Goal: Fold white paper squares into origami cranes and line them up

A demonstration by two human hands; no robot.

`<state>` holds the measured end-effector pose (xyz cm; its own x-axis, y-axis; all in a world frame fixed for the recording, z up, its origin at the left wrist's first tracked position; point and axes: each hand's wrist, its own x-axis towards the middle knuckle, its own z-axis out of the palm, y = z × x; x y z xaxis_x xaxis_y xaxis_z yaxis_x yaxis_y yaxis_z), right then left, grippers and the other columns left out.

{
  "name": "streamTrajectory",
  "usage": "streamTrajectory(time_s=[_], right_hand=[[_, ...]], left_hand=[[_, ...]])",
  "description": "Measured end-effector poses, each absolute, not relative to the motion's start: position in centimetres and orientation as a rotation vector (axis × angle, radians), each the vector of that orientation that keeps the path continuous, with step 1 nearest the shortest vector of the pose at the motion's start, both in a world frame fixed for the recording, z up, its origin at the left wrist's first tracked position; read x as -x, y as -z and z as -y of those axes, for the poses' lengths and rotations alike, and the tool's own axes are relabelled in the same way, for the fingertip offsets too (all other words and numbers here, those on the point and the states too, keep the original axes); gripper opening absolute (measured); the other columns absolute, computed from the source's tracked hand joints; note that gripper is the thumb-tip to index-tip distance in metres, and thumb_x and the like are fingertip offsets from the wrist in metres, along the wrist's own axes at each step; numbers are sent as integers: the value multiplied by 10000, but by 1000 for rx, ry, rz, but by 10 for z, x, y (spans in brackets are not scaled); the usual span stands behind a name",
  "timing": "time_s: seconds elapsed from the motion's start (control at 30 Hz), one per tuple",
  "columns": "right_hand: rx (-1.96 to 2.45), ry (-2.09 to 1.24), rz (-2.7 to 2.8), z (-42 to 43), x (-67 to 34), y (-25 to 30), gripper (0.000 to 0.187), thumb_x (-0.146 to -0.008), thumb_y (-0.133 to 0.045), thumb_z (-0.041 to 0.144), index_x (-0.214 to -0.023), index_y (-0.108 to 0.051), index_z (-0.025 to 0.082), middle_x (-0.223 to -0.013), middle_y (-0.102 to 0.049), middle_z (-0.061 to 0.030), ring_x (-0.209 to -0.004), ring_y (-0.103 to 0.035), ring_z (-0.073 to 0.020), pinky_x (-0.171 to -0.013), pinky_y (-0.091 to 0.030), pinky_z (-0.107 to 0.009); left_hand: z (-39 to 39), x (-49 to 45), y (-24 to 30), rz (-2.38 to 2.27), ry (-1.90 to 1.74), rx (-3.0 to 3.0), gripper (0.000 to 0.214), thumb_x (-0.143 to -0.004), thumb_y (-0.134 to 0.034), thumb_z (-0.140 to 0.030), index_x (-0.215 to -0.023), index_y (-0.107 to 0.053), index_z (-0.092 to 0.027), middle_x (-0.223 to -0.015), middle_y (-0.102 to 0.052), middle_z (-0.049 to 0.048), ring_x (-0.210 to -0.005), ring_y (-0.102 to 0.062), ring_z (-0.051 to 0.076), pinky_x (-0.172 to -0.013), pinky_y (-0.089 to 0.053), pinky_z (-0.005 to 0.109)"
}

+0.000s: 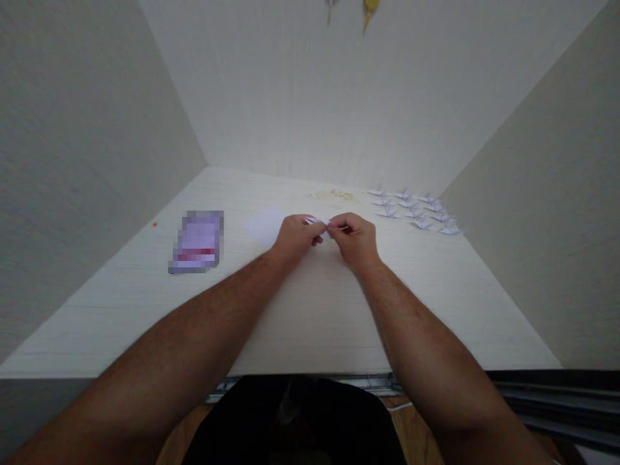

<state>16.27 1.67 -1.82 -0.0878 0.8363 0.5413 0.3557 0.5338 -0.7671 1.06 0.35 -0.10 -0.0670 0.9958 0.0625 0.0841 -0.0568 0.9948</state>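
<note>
A small folded white paper (323, 227) is held between both my hands, above the middle of the table. My left hand (299, 236) is closed on its left side, thumb pressed along the top. At the right side, the thumb and fingertips of my right hand (352, 236) pinch the paper. Much of the paper is hidden by the fingers, so its full shape does not show. A flat white sheet of paper (263, 226) lies on the table just left of my left hand, partly covered by it.
Several folded paper cranes (411, 210) stand in rows at the back right of the white table (310, 323). A blurred purple packet (198, 236) lies on the left. Walls (310, 97) close in the table behind and at both sides. A small orange dot (155, 225) marks the left edge.
</note>
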Motion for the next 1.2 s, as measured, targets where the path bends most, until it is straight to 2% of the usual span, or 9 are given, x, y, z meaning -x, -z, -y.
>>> streamTrajectory(time_s=[0.27,0.43,0.57,0.83,1.2], right_hand=[[1005,-518,1646,-17,-163,18,54,-808,-665,236,-778,-708,220,-819,-726,-11,-742,-660,-147,-715,-551,-307],[1050,-556,1588,-16,-161,15,51,-790,-678,237,-800,-722,215,-832,-739,-16,-732,-664,-147,-711,-558,-309],[1058,-602,1539,-14,-159,12,48,-777,-700,255,-791,-724,215,-826,-746,-15,-708,-661,-141,-692,-557,-302],[1095,-612,1542,-12,-159,11,56,-771,-699,258,-777,-728,212,-765,-739,-11,-643,-639,-133,-650,-544,-295],[998,-457,1676,-12,-161,10,75,-815,-674,239,-771,-735,230,-824,-749,-19,-744,-677,-153,-709,-568,-314]], left_hand=[[-3,-9,0,-1206,-1254,-1255,147,-659,-708,-286,-648,-674,-143,-553,-622,8,-517,-546,108,-513,-401,231],[-4,-9,1,-1224,-1227,-1301,187,-660,-741,-309,-671,-685,-131,-552,-618,12,-488,-498,92,-477,-351,228],[-4,-10,1,-1192,-1263,-1221,201,-662,-745,-307,-744,-708,-127,-605,-660,30,-526,-562,106,-506,-410,229],[-2,-10,1,-1190,-1271,-1272,155,-702,-716,-281,-696,-710,-126,-609,-670,36,-559,-601,107,-561,-469,225],[-1,-12,0,-1194,-1308,-1210,128,-685,-695,-255,-652,-688,-131,-604,-658,24,-552,-608,107,-535,-464,217]])
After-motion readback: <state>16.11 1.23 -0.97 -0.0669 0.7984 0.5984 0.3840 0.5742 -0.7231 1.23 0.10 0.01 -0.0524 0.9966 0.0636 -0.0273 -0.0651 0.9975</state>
